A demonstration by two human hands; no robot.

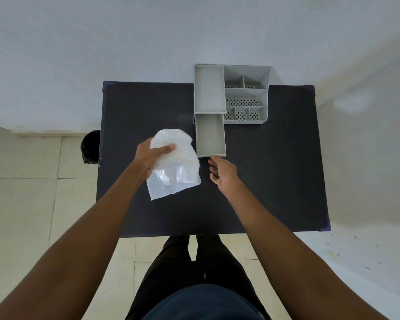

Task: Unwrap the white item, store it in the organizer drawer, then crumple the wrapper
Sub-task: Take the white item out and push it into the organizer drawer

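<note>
The left hand (148,155) has its grip clamped on the bubble wrapper (173,162), lifted above the desk (275,181), seemingly with the white item inside. The right hand (224,174), fingers loosely apart and empty, touches the front of the pulled-out organizer drawer (210,137), likely steadying it to receive the item

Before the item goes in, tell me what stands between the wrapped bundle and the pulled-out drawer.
Nothing visible does. The left hand holds the wrapped bundle just left of the open drawer, which looks empty. The right hand sits at the drawer's front edge, not over its opening. The wrapper is still on.
</note>
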